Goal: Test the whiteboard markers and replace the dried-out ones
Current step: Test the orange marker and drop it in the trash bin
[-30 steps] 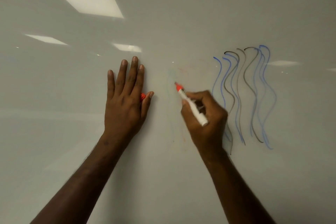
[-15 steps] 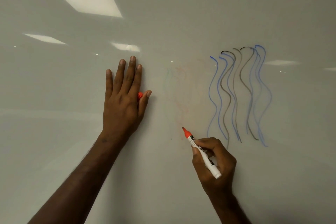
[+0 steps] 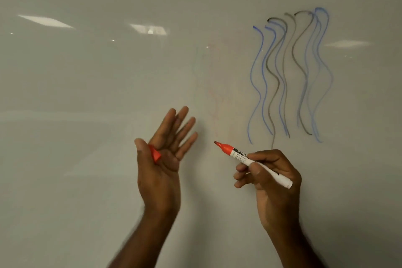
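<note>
An uncapped orange whiteboard marker (image 3: 240, 156) with a white barrel is gripped in my right hand (image 3: 273, 180), its tip pointing up and left, just below some very faint orange strokes (image 3: 217, 104) on the whiteboard (image 3: 87, 98). My left hand (image 3: 167, 165) is turned palm towards me with its fingers straight. Its thumb pins the marker's orange cap (image 3: 155, 154) against the palm. Neither hand touches the board.
Bold blue and black wavy test lines (image 3: 289, 76) cover the board to the right of the faint orange ones. Ceiling lights reflect in the glossy surface at upper left.
My left hand has lifted off the board and turned palm-up, showing the cap. My right hand drew the marker downward, then pulled it away from the board.
</note>
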The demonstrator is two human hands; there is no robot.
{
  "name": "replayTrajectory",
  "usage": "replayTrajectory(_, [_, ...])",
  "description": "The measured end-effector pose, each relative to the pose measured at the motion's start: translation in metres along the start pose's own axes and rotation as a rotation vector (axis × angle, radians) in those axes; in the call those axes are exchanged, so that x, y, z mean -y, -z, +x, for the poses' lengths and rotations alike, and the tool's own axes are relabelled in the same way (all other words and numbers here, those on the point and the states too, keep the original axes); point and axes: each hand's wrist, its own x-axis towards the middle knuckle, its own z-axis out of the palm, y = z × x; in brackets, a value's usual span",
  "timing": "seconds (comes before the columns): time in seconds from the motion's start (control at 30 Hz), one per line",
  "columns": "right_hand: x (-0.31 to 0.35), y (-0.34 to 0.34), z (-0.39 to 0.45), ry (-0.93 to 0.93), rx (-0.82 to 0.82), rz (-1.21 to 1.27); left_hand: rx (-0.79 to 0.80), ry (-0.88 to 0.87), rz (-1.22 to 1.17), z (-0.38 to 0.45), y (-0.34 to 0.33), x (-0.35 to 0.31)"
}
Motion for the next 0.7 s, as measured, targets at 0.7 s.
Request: replayTrajectory(0.7, [-0.002, 0.000, -0.041, -0.113, 0.287, -0.206, -0.099, 0.212, -0.099, -0.061, -0.009, 0.046])
